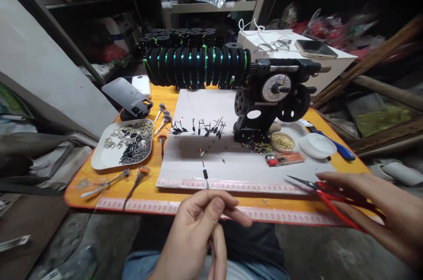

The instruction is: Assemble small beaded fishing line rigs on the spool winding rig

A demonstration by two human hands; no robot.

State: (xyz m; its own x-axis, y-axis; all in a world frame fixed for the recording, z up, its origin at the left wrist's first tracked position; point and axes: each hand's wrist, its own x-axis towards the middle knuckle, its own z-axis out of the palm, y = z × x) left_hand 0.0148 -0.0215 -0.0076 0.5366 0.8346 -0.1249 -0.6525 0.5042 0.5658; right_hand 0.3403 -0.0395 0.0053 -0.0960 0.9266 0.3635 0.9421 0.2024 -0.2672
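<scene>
My left hand (201, 222) is at the table's front edge, thumb and forefinger pressed together on a thin line. From that pinch a small dark float piece (205, 174) with an orange tip stands up over the white board (185, 156). At the right, my right hand (373, 209) holds red-handled scissors (330, 200), their points toward the board's front right corner. Small black pieces with thin stems (214, 129) lie in a row on the board. Behind them a black winding machine (257, 115) carries a row of black spools (198, 66) with green line.
A white tray (99, 156) of small parts and bundles of stems (139, 176) lie left. A bowl of gold bits (283, 142), a white dish (317, 145), a red cutter (284, 159) and blue-handled pliers (345, 151) lie right. A phone stand (127, 97) is at the back left.
</scene>
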